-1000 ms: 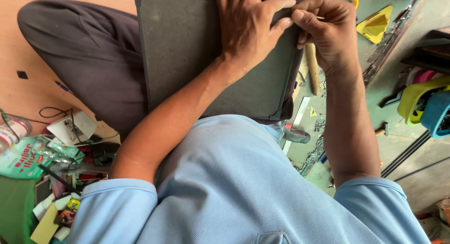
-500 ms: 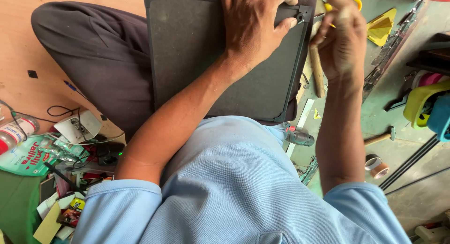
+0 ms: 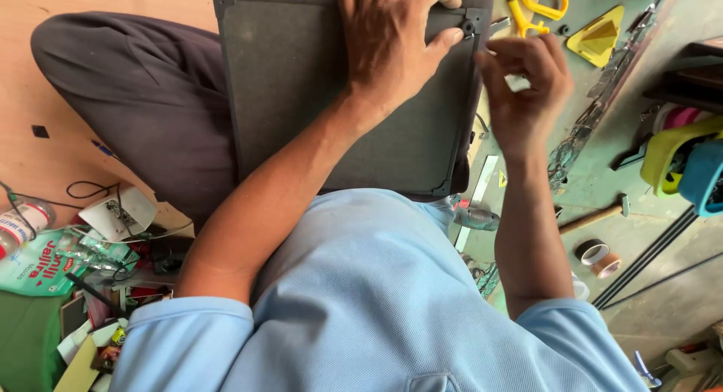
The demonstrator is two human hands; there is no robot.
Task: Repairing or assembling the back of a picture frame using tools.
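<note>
A dark grey framed board (image 3: 301, 91) lies across my lap, resting on my dark trousers (image 3: 143, 106). My left hand (image 3: 392, 53) lies over its upper right part, fingers spread, with the fingertips at the corner where a small round fitting (image 3: 468, 26) sits. My right hand (image 3: 523, 91) hovers just off the board's right edge, fingers curled together. A small whitish bit shows behind those fingers; whether it is held I cannot tell.
Yellow-handled scissors (image 3: 538, 4) and a yellow triangular piece (image 3: 599, 38) lie at the top right. A hammer (image 3: 595, 215) and tape rolls (image 3: 595, 256) sit on the green floor. A green packet (image 3: 45, 264), a bottle (image 3: 19, 222) and small clutter crowd the left.
My right hand has drawn away from the board's corner to the right. The brown handle seen by it half a second ago no longer shows. My left hand stays on the board.
</note>
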